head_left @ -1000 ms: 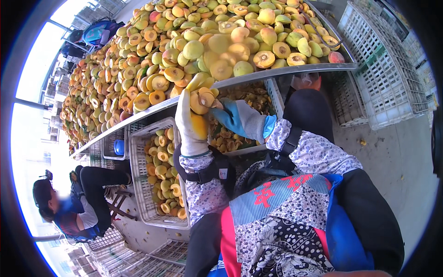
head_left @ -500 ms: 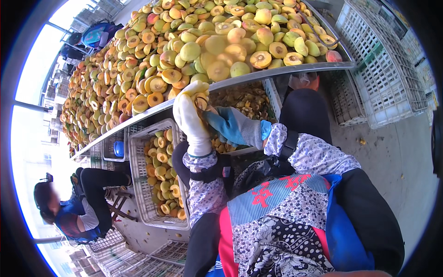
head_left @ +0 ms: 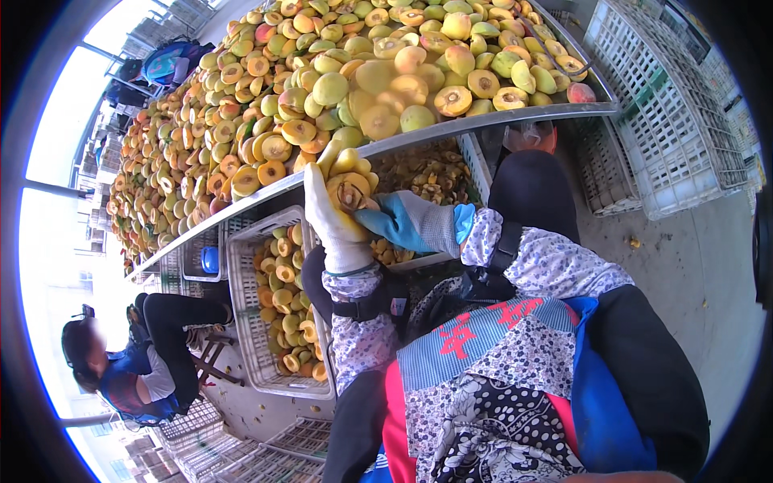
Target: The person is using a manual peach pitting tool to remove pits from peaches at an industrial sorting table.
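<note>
In the head view, the left hand [head_left: 334,221] in a white-and-yellow glove grasps a roundish, orange-yellow cut fruit [head_left: 353,190]; no long axis is clear. The fruit lies just up-left of the curled fingertips of the blue-and-grey-gloved right hand [head_left: 407,221]; I cannot tell what they grip. A white slatted plastic crate [head_left: 242,322] contains yellow-orange fruit halves [head_left: 283,299]; a pale plastic crate [head_left: 475,167] holds brownish scraps [head_left: 427,171].

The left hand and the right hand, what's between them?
In the head view, a cut yellow fruit lies there, held in the gloved left hand, with the right hand at its lower right edge.
</note>
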Motion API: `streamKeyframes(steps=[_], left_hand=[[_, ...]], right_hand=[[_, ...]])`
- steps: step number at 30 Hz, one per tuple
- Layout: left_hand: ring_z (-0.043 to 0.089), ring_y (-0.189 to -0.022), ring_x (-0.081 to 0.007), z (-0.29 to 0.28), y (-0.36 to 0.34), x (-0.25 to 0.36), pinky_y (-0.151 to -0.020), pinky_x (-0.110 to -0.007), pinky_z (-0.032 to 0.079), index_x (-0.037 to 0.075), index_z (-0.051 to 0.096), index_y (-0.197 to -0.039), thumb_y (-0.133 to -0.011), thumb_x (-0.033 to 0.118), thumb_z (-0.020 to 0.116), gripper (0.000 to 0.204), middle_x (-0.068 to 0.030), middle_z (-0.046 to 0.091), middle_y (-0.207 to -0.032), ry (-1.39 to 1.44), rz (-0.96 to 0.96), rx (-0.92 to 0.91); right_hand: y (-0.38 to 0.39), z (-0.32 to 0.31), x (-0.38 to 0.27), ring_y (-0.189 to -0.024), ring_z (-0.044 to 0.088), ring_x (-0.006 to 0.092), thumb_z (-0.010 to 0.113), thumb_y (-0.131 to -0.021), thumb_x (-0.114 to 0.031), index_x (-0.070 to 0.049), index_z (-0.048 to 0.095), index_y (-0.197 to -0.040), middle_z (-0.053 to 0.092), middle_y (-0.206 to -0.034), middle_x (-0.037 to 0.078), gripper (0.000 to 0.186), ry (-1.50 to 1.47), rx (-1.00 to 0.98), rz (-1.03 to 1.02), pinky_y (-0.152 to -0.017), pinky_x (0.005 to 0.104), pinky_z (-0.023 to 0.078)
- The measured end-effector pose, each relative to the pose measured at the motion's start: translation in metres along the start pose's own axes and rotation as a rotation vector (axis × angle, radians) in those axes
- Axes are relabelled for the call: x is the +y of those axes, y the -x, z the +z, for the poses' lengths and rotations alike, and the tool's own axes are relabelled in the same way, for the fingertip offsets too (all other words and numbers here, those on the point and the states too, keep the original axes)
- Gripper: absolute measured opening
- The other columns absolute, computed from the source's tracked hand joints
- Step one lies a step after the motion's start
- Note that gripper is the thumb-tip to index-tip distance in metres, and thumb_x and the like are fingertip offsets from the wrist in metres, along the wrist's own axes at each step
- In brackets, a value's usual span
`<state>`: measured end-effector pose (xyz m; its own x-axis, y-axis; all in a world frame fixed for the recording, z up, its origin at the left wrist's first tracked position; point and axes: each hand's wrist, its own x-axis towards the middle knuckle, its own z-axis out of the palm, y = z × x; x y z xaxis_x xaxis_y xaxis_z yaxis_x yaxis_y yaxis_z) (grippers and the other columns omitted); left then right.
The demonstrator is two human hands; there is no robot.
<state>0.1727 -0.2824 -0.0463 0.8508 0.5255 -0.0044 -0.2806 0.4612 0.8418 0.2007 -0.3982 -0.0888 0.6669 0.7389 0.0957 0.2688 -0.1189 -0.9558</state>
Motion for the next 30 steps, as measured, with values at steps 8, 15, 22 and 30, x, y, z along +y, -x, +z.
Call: streamKeyframes(steps=[8,15,22,30], left_hand=[[0.062,-0.068,-0.0182,-0.001,-0.001,0.017,-0.064,-0.029,0.054,-0.005,0.06,-0.122,-0.101,0.039,0.042,0.051,-0.0114,0.067,-0.083,-0.331,-0.112,-0.074],[0.061,-0.065,-0.0183,-0.013,-0.011,-0.005,-0.058,-0.028,0.051,-0.005,0.063,-0.117,-0.102,0.041,0.038,0.054,-0.0131,0.067,-0.083,-0.246,0.034,0.012],[0.062,-0.08,-0.0185,-0.01,-0.004,0.0,-0.071,-0.031,0.052,-0.004,0.056,-0.127,-0.102,0.047,0.038,0.06,-0.0129,0.068,-0.093,-0.169,0.001,-0.101],[0.063,-0.07,-0.0205,-0.013,-0.006,0.003,-0.063,-0.032,0.055,-0.007,0.059,-0.121,-0.1,0.051,0.042,0.064,-0.0143,0.067,-0.084,-0.342,0.024,-0.117]], right_hand=[[0.003,-0.004,0.004,-0.085,0.065,0.0437,0.049,-0.096,-0.055,-0.004,0.068,-0.099,0.065,-0.078,0.027,0.055,0.114,-0.108,0.118,-0.071,0.0441,0.051],[0.009,-0.01,-0.026,-0.083,0.068,0.0321,0.046,-0.096,-0.058,0.001,0.068,-0.099,0.07,-0.083,0.019,0.063,-0.136,-0.153,0.226,-0.077,0.0408,0.051],[0.006,-0.006,-0.02,-0.061,0.062,0.0221,0.044,-0.093,-0.066,-0.002,0.066,-0.091,0.064,-0.071,0.01,0.068,-0.21,-0.223,0.4,-0.058,0.0357,0.049],[0.014,-0.014,-0.038,-0.045,0.043,0.0117,0.043,-0.09,-0.07,-0.013,0.057,-0.082,0.048,-0.058,0.001,0.059,-0.395,-0.352,0.539,-0.041,0.0269,0.035]])
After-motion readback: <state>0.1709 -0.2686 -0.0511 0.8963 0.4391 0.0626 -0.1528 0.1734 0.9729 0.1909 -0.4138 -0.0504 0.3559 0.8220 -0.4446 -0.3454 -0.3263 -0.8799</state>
